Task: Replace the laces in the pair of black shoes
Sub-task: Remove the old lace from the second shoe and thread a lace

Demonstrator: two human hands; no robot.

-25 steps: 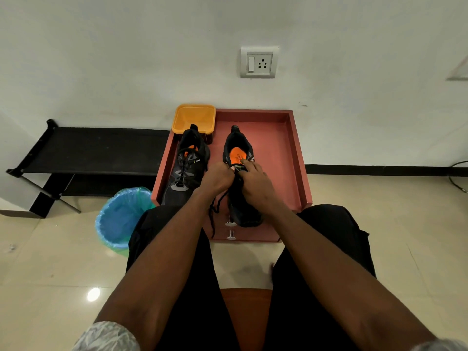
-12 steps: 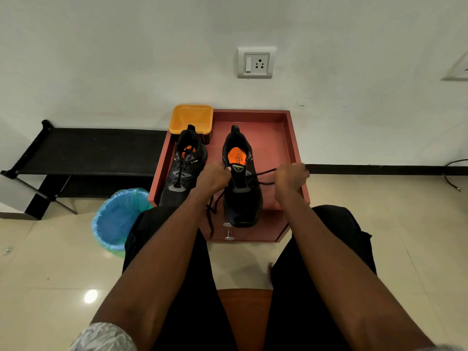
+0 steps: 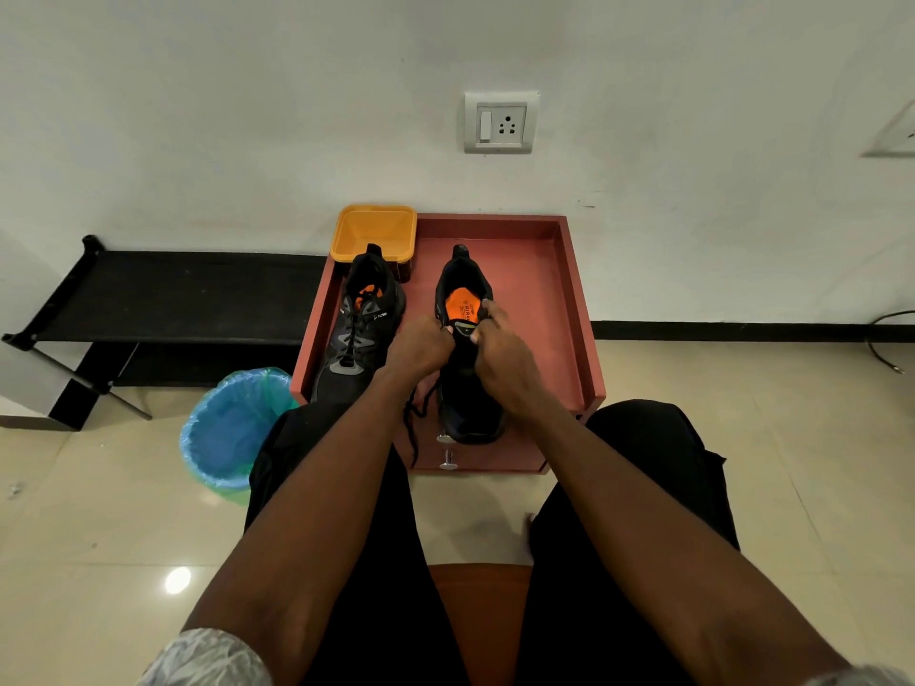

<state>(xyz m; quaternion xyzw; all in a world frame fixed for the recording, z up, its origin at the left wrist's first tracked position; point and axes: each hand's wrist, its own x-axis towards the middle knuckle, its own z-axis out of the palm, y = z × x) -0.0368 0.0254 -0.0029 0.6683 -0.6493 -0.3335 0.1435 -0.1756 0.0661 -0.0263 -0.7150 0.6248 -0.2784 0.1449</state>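
Left hand [image 3: 420, 345]: fingers curled at the left edge of the right shoe's tongue, seemingly pinching the lace there; the grip itself is hidden by the knuckles.
Right hand [image 3: 500, 358]: back over the shoe's throat, fingers curled at the tongue; half a second ago it was out to the right, drawing a lace end taut. Whether it pinches the lace now I cannot tell.
Right shoe [image 3: 465, 388]: under both hands, upright in the tray, orange insole showing just beyond the fingertips.
Lace [image 3: 415, 423]: one loose black end hangs below the left wrist onto the tray; the taut stretch seen earlier to the right is gone.
Left shoe [image 3: 359, 334]: just left of the left hand, laced, unmoved.
Tray [image 3: 574, 309]: red, beneath both shoes.
Tub [image 3: 374, 232]: orange, beyond the left shoe.
Bin [image 3: 228, 433]: blue-lined, left of the left forearm.
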